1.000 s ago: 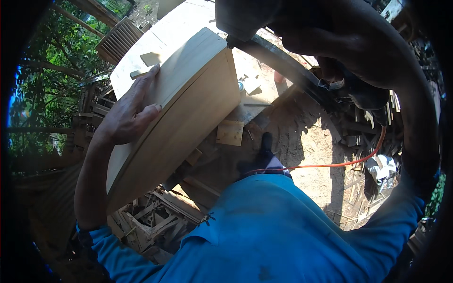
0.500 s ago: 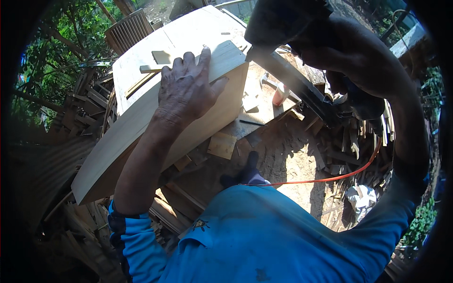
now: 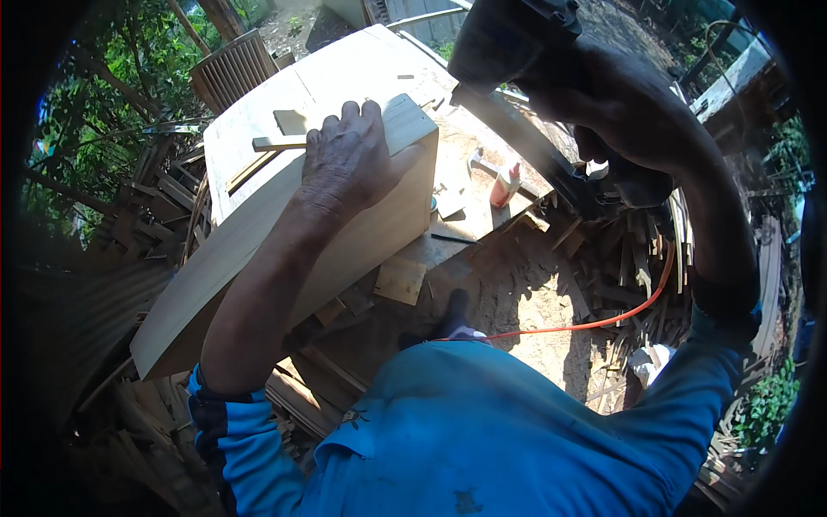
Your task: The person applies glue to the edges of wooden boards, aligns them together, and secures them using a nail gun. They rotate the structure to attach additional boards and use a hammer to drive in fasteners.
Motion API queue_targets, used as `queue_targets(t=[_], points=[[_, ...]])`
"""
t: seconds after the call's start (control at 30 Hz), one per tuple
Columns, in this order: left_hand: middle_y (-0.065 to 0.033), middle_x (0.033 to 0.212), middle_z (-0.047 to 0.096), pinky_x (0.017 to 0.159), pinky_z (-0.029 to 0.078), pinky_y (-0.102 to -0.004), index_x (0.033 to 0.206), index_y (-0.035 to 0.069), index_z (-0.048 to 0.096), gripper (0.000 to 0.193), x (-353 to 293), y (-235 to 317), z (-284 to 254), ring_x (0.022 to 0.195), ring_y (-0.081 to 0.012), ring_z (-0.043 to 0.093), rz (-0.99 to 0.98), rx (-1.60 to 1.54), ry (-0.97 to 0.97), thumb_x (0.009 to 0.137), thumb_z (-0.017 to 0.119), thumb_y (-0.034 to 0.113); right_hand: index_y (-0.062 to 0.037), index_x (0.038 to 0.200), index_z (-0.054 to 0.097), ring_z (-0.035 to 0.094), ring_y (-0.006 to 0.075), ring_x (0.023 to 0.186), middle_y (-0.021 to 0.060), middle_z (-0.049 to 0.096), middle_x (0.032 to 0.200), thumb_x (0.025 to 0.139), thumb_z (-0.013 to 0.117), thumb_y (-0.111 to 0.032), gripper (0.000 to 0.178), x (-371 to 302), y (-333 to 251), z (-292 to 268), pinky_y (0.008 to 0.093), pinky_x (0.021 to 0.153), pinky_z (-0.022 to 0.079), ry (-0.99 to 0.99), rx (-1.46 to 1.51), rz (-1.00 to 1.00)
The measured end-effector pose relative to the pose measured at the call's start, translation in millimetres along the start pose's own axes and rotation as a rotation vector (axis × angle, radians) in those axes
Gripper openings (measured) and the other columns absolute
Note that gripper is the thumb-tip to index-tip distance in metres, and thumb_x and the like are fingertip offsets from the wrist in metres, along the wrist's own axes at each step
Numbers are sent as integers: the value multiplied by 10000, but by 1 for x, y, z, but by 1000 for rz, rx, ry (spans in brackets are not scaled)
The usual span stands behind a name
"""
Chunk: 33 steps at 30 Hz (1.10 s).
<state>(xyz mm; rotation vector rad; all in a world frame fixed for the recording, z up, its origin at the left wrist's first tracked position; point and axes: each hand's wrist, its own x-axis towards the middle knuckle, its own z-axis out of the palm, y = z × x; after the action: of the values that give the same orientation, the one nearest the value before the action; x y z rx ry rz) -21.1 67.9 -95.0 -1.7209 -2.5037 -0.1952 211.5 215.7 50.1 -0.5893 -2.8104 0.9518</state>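
My left hand (image 3: 349, 159) grips the top edge of a pale wooden box-like piece (image 3: 379, 202), fingers bent over the top and thumb along its near side. A thin wood strip (image 3: 277, 143) lies by those fingers. My right hand (image 3: 607, 95) is wrapped round the handle of a dark nail gun (image 3: 512, 43), raised to the right of the piece. Its nose is just beyond the piece's right end, and its long magazine slants down to the right. Shade hides the trigger finger.
A light worktable (image 3: 345, 73) lies beneath the piece. On it are a hammer (image 3: 482, 164), a red-and-white bottle (image 3: 506, 185) and a dark pencil-like stick (image 3: 455, 239). An orange hose (image 3: 594, 326) crosses in front of me. Wood scraps (image 3: 319, 396) litter the ground around.
My left hand's fingers have drawn together and bent more over the edge. The nail gun stays raised in my right hand, its nose slightly farther from the piece's corner.
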Motion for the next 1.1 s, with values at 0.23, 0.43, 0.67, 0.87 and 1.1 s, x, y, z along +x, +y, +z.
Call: queue_targets(t=[0.23,0.43,0.67,0.87,1.1], points=[[-198,1142,600,924,477,-493,1173,-50,569,740,3,29,-7,1048,-365,632,-156,100,-20,808,685,583,-18,1119,597,605,103,524,44,657,798,969,618,-187,227,-23,42,9,270,480,489,46,101,44],[-173,1111,627,879,494,-467,1166,-35,581,740,0,40,-9,1015,-331,658,-217,130,-5,796,693,596,-50,1207,622,672,189,618,123,700,899,927,635,-248,343,-26,38,1,331,587,561,-21,67,104],[-156,930,619,735,545,-458,976,27,562,557,-9,37,-3,874,-331,674,-100,219,229,886,600,575,-45,1213,616,671,197,630,118,696,893,913,666,-222,353,-23,36,0,336,592,561,33,59,26],[-196,1163,595,899,495,-511,1254,-24,530,784,-17,-11,-13,1069,-358,620,30,-5,48,786,726,574,-68,1221,608,679,212,671,130,691,913,905,671,-236,364,-29,35,5,367,659,556,8,32,123],[-228,1176,578,972,470,-470,1255,-35,523,837,-6,-6,-49,1154,-353,587,-80,-114,-207,749,736,597,-56,1196,586,641,257,808,121,665,906,899,659,-177,329,-53,84,65,374,708,500,238,213,65]])
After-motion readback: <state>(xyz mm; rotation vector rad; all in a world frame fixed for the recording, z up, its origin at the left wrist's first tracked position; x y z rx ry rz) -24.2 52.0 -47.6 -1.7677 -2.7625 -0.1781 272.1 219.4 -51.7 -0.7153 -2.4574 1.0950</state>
